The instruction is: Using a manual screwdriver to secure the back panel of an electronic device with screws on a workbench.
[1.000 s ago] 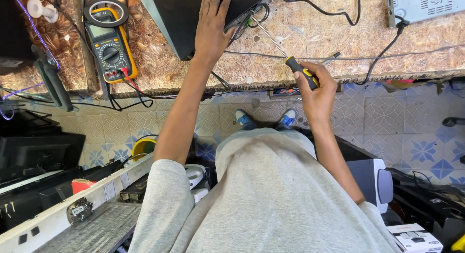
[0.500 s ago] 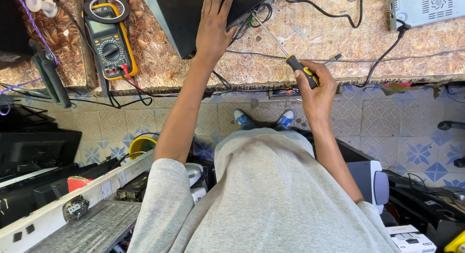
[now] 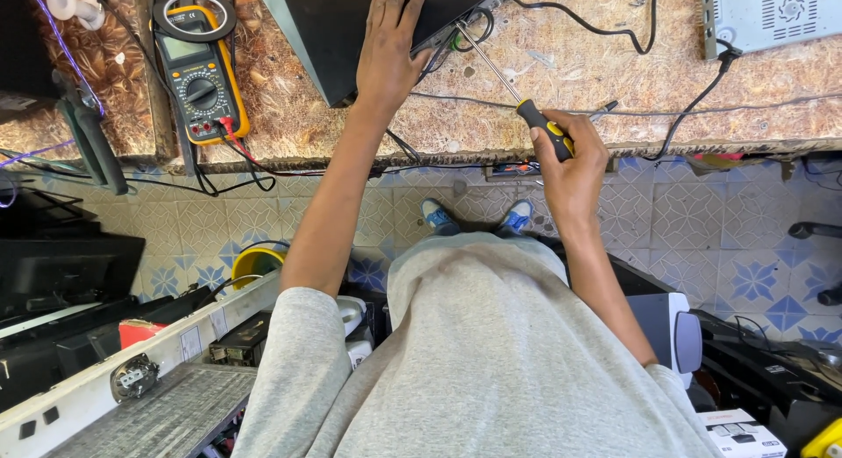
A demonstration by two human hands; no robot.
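Note:
My left hand (image 3: 390, 50) lies flat, fingers apart, on a black flat device (image 3: 351, 24) at the back of the chipboard workbench (image 3: 544, 81). My right hand (image 3: 570, 155) grips the black-and-yellow handle of a screwdriver (image 3: 517, 94). Its long metal shaft points up and left, with the tip close to the black device's right corner, among black cables (image 3: 605, 24).
A yellow multimeter (image 3: 197, 81) with red and black leads lies at the bench's left. A grey metal box (image 3: 772, 15) sits at the top right. Below the bench are a tiled floor, black equipment on the left, a yellow bucket (image 3: 254, 265) and a grey speaker (image 3: 671, 326).
The view has shifted slightly. My right hand and the screwdriver have stayed near the device's corner, and my left hand has remained on the black device.

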